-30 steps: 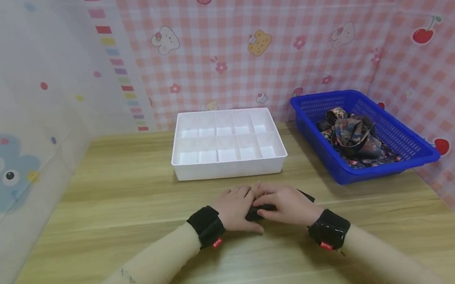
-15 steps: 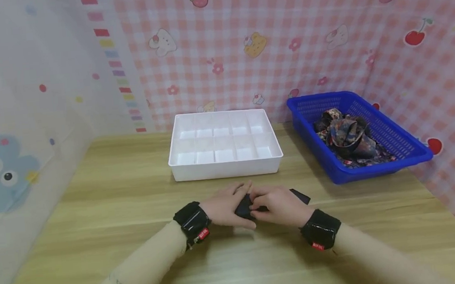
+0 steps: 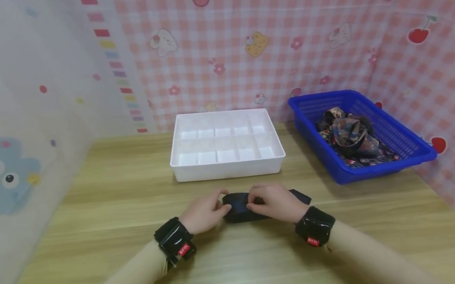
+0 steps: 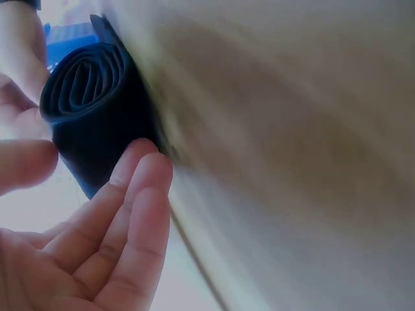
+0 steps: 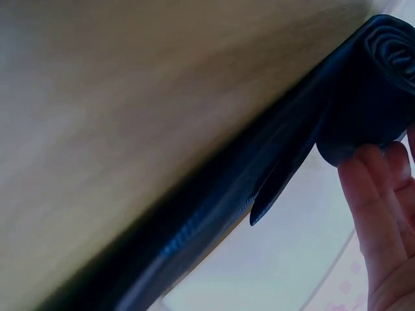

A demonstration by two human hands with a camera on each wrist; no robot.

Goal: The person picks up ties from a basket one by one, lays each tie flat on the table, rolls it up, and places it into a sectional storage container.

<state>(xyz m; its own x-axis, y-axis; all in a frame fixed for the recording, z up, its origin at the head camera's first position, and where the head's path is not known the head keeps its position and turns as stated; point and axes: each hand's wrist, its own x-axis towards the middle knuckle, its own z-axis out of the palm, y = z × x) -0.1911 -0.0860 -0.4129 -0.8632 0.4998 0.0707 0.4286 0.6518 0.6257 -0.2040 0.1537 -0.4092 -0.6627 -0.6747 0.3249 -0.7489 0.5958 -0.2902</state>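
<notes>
A dark cloth (image 3: 237, 208), partly rolled up, lies on the table in front of the white box. Its spiral end shows as a thick roll (image 4: 97, 123) in the left wrist view, while a loose flat tail (image 5: 214, 201) runs off in the right wrist view. My left hand (image 3: 202, 214) is at the roll's left end, fingers fairly straight, with fingertips and thumb close to or touching it. With fingers and thumb, my right hand (image 3: 276, 202) pinches the roll near its middle. What kind of garment or cloth this is I cannot tell.
A white divided box (image 3: 228, 169) with several compartments stands behind the hands on the wooden table (image 3: 113, 194). At the right back is a blue basket (image 3: 390, 169) holding crumpled dark, patterned cloth items (image 3: 350, 132). Patterned curtains (image 3: 218, 47) hang behind and at both sides.
My left hand has shifted left from the top of the dark cloth to its left end, uncovering more of the roll. My right hand stays on the cloth, fingers now pinching it.
</notes>
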